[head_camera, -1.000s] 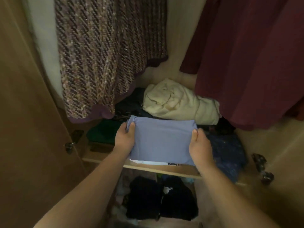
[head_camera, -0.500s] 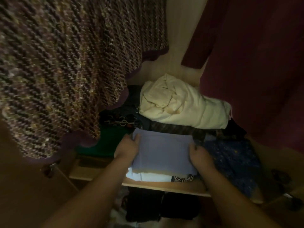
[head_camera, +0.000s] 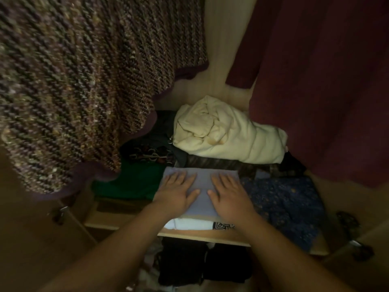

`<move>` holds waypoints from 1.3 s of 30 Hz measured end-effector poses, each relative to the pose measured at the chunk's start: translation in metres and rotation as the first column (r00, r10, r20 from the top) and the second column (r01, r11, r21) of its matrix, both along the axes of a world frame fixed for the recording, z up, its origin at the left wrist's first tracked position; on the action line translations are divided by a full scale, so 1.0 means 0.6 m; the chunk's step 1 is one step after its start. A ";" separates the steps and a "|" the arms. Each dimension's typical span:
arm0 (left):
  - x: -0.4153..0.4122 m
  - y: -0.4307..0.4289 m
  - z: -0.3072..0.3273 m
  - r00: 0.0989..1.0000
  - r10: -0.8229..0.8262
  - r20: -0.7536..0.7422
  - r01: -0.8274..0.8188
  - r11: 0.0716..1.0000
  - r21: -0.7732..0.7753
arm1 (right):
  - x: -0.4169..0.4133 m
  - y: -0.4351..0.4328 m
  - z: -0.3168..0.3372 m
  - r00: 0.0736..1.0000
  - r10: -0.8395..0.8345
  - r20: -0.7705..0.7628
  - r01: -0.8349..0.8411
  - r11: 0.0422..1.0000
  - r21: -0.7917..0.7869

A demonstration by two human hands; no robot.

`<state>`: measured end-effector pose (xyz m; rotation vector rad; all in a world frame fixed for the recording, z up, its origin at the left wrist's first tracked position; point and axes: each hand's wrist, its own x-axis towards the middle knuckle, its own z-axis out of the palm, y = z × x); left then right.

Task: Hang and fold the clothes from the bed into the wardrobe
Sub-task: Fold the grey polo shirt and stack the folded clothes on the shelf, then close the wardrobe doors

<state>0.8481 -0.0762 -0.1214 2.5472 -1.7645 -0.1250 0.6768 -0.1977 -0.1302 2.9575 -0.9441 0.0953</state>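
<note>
Lavender-blue cloth, a folded garment (head_camera: 202, 192), was laid on a white folded piece (head_camera: 189, 224) at the front of the wardrobe shelf (head_camera: 117, 218), between a green item (head_camera: 130, 182) and a dark blue patterned one (head_camera: 284, 203). It was pressed flat under the left hand (head_camera: 176, 192) and right hand (head_camera: 229, 194), palms down, fingers spread, nothing grasped. A cream bundle (head_camera: 227, 133) was seen behind.
</note>
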 end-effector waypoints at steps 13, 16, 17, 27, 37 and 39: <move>-0.062 0.073 0.089 1.000 0.028 0.002 -0.028 0.999 -0.047 | -0.061 0.062 0.075 0.933 -0.147 0.328 0.106 0.984 0.140; -0.098 0.137 0.114 0.999 -0.014 -0.033 0.010 0.994 -0.109 | -0.132 0.118 0.095 0.876 -0.158 0.456 0.135 0.987 0.082; -0.114 0.161 0.117 0.999 -0.025 -0.037 0.020 0.993 -0.114 | -0.158 0.142 0.098 0.875 -0.159 0.458 0.146 0.987 0.063; -0.338 0.320 0.049 0.954 -0.287 -0.090 0.275 0.953 -0.124 | -0.429 0.426 0.078 0.799 -0.445 0.403 0.439 0.891 0.115; -0.652 0.350 0.032 0.835 -0.530 -0.144 0.521 0.848 -0.101 | -0.762 0.593 0.050 0.599 -0.688 0.411 0.642 0.719 0.267; -0.715 0.346 0.031 0.820 -0.556 -0.135 0.551 0.831 -0.077 | -0.827 0.607 0.044 0.530 -0.715 0.456 0.648 0.688 0.326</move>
